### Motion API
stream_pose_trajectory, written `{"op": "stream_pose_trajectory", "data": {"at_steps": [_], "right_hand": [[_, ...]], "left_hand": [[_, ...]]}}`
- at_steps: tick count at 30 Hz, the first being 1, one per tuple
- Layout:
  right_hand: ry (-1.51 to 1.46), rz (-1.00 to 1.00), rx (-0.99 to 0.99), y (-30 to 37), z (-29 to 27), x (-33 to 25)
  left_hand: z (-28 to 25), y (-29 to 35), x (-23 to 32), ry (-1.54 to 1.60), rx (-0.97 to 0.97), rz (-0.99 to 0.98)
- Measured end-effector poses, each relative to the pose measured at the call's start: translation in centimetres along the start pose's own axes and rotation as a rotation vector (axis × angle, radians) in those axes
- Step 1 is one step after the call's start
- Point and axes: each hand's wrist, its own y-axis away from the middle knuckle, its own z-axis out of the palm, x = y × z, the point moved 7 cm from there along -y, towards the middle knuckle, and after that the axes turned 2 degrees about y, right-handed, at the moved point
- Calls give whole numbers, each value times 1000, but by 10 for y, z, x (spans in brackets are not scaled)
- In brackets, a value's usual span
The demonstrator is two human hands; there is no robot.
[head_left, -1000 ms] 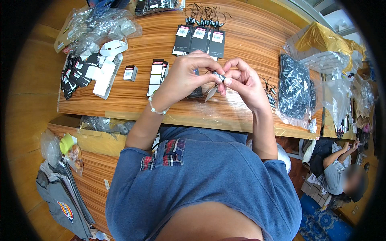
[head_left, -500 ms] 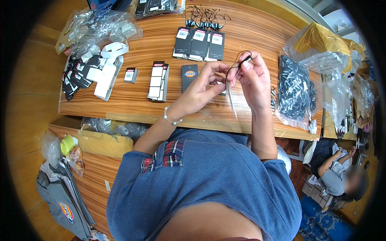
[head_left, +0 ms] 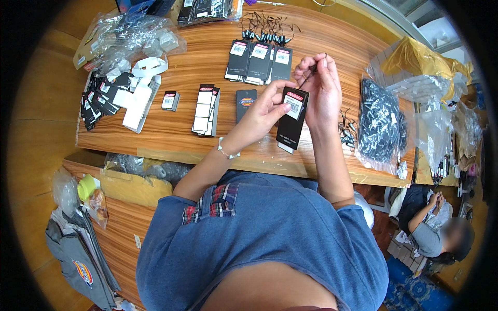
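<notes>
My left hand [head_left: 263, 113] pinches a set of black hang tags [head_left: 290, 127] near the top, with a small white barcode sticker facing up and a pale card edge below. Just to its right, my raised right hand [head_left: 322, 90] has its fingertips closed on the tags' thin dark string [head_left: 307, 78]. Beyond my hands lie rows of strung black hang tags [head_left: 258, 61], their cords fanned out at the far end. Partly behind my left hand is a dark tag with a colourful logo [head_left: 246, 102]. Loose cords with small toggles [head_left: 347, 128] lie right of my right forearm.
Left of my hands stand a stack of white-panelled tags [head_left: 205, 111] and a small sticker stack [head_left: 170, 100]. Further left are scattered black tags [head_left: 101, 98] and crumpled clear plastic [head_left: 129, 39]. A bag of black cords [head_left: 381, 124] sits at right. Another person [head_left: 433, 228] sits beyond.
The tags, seen edge-on before, now face up with the sticker showing. My right hand has moved slightly left and up, drawing the string above them.
</notes>
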Motion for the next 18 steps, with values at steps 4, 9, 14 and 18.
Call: {"op": "stream_pose_trajectory", "data": {"at_steps": [4, 9, 14, 18], "right_hand": [[81, -22, -55, -14, 13, 11], [84, -119, -113, -49, 27, 10], [197, -169, -137, -150, 24, 22], [320, -152, -36, -230, 7, 66]], "left_hand": [[-8, -6, 4, 20, 68, 18], [-45, -27, 28, -142, 111, 118], [-139, -74, 24, -414, 231, -57], [-201, -96, -13, -645, 240, -132]]}}
